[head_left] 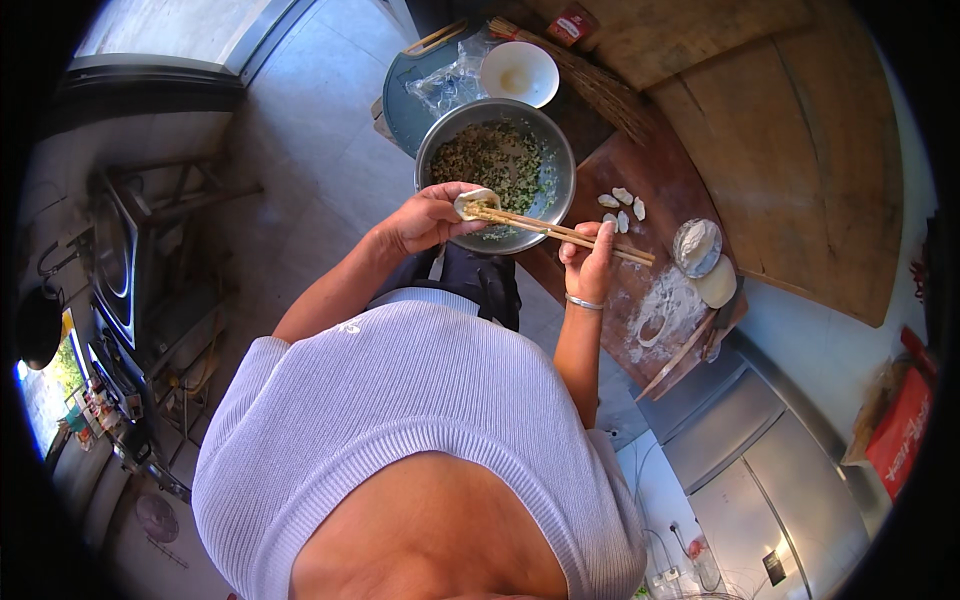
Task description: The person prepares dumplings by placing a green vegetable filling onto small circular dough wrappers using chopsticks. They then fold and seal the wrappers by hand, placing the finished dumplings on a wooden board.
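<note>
My left hand point(428, 215) holds a round dough wrapper point(474, 203), cupped between thumb and fingers, with some filling on it. In my right hand point(588, 252) is a pair of wooden chopsticks point(540, 224), their tips touching the filling in the wrapper. Both hands are over the near rim of a wide metal bowl point(566, 170). Inside it lies a chopped green and brown filling point(490, 155), heaped toward the far left side. A floured wooden board point(612, 285) lies to the right, with several small dough pieces point(622, 197) on it.
Behind the metal bowl stand a white bowl point(519, 74) and a crumpled clear plastic bag point(452, 84) on a blue-green round surface point(402, 105). The board also bears a bowl of flour point(697, 246), a flat dough round point(716, 284) and a thin rolling pin point(678, 356). Large wooden boards point(780, 130) stand at the right.
</note>
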`<state>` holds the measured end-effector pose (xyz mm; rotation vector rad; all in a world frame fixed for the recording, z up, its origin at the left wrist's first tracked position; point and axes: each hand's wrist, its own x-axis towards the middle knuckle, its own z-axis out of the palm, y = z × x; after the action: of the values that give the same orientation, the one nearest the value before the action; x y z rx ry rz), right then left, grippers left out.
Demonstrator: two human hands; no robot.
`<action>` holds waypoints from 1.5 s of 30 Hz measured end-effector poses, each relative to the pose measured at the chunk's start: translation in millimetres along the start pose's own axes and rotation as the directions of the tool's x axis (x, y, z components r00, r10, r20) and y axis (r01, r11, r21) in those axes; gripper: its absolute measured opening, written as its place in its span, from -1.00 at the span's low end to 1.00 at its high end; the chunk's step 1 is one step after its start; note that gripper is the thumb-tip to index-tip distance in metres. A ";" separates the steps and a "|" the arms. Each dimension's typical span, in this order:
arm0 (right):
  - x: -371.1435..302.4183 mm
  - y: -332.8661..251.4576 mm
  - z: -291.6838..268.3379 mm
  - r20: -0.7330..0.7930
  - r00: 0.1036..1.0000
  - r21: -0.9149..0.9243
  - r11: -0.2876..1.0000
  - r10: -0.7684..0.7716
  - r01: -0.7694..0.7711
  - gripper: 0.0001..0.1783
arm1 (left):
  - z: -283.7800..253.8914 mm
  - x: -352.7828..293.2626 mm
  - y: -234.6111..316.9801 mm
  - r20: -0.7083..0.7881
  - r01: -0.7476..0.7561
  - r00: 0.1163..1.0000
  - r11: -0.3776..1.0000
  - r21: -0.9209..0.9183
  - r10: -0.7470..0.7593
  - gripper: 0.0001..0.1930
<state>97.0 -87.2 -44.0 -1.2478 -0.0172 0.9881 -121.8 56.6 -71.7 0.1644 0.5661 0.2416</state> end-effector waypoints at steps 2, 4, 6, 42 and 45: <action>-0.1 0.7 -3.6 -0.054 0.998 0.112 0.994 0.016 -0.010 -0.57 | -2.5 -0.3 0.5 0.012 -0.022 1.000 0.999 -0.024 0.022 -0.51; 6.2 9.7 -15.4 -0.126 0.992 0.163 0.987 0.018 0.002 -0.56 | -4.2 -1.7 0.8 0.027 -0.042 0.999 0.998 -0.039 0.043 -0.48; 13.0 27.3 -26.8 -0.116 0.991 0.048 0.996 -0.072 0.078 -0.58 | 4.0 -7.2 2.2 0.043 -0.090 0.995 0.996 0.020 0.089 -0.48; -36.6 -13.7 81.6 0.644 0.699 -0.517 0.495 -0.312 0.698 -0.60 | 58.7 -34.0 -10.3 0.166 -0.365 0.927 0.711 0.600 0.336 -0.67; -41.9 -12.5 86.7 0.639 0.706 -0.516 0.512 -0.304 0.687 -0.67 | 53.3 -35.8 -8.7 0.162 -0.348 0.930 0.650 0.676 0.330 -0.67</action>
<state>35.2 -45.9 18.6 -1.5385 -1.2556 0.7166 -120.3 33.9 -11.0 1.0302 0.5774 0.3840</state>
